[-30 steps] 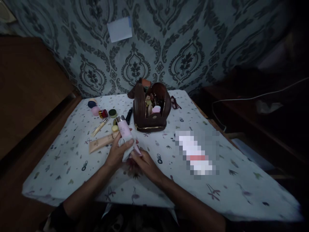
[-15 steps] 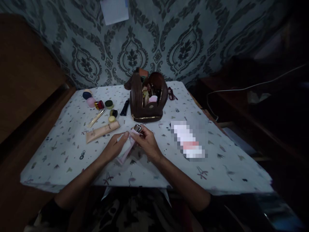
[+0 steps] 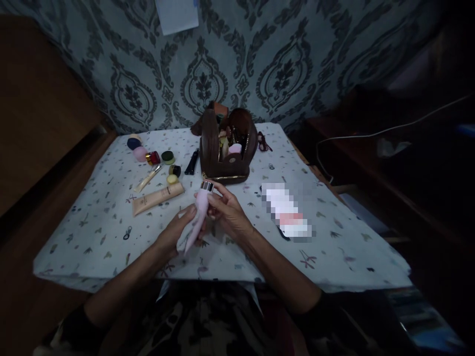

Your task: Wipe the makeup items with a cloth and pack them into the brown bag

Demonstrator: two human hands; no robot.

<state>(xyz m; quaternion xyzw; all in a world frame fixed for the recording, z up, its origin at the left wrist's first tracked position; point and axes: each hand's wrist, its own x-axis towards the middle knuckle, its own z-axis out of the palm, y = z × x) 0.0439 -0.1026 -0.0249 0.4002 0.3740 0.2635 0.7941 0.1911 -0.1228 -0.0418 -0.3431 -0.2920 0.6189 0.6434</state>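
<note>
A pale pink squeeze tube (image 3: 200, 210) with a shiny silver cap (image 3: 207, 186) is held between my two hands above the near middle of the table, cap end pointing away from me. My left hand (image 3: 176, 230) grips its lower part from the left, thumb on the near side and fingertips showing behind. My right hand (image 3: 230, 212) closes on the upper part just below the cap. A beige tube (image 3: 158, 199) lies to the left of my hands. Behind the pink tube stands a brown cosmetic bag (image 3: 228, 165), unzipped, with several small items inside.
Left of the bag lie a black tube (image 3: 192, 162), a brush (image 3: 147, 179), a red jar with gold (image 3: 153, 157), a pink sponge (image 3: 140, 154) and several small round containers. A blurred-out phone (image 3: 285, 210) lies right. Dark glasses (image 3: 264, 142) rest beside the bag.
The pink tube has turned more upright, with its cap shifting slightly left and away from me. My right fingers have slid from the cap to just below it.
</note>
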